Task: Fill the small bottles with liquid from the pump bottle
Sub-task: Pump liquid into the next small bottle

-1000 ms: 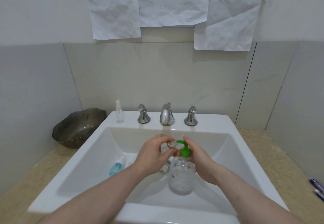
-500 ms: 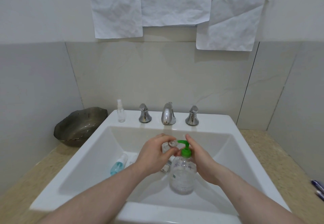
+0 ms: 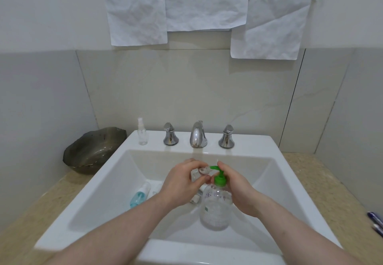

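Here, over the middle of the sink (image 3: 99, 198), a small bottle (image 3: 204, 170) is pinched in the left hand (image 3: 180, 184) under the green spout. The pump bottle (image 3: 215, 208) is gripped by the right hand (image 3: 238, 188). A spill is likely if mouth and spout are misaligned.

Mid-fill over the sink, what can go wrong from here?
1. The left hand holds the small clear bottle up at the green pump nozzle; its mouth looks narrow, so liquid may miss and fall into the sink.
2. The right hand works the pump bottle alone; a hard press could tip it.
3. The blue bottle lying in the basin could get dripped on.
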A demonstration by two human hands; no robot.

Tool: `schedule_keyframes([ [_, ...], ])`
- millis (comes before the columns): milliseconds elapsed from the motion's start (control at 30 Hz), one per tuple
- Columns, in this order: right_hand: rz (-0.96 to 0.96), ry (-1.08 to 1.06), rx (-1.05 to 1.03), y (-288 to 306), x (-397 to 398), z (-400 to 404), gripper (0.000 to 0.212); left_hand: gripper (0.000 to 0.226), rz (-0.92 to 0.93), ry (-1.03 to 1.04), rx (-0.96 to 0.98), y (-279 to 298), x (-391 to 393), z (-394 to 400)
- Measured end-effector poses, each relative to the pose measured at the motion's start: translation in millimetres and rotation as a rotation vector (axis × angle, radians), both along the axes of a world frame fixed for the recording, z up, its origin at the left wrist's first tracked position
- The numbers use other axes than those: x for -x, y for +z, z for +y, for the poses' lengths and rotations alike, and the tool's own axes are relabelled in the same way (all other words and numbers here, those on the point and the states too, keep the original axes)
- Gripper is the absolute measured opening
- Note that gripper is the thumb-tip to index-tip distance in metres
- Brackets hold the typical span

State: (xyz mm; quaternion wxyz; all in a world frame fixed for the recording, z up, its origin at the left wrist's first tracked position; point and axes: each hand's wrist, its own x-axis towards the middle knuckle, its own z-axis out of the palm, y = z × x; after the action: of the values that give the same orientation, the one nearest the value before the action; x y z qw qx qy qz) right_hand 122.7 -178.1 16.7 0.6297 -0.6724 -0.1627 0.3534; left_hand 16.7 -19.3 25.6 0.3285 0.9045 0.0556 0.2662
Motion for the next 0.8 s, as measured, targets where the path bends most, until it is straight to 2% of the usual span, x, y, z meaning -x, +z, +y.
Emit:
schedule_keyframes([
  [333,0.002,0.033,-0.017,4.0,0.8,-2.3,0.047,0.026,-0.008,0.007,-0.007,0.3,0.4,-0.4],
  [800,-0.024,0.007,0.001,4.8,4.1,-1.5,0.051,0.027,-0.016,0.008,0.008,1.7,1.3,-1.0],
])
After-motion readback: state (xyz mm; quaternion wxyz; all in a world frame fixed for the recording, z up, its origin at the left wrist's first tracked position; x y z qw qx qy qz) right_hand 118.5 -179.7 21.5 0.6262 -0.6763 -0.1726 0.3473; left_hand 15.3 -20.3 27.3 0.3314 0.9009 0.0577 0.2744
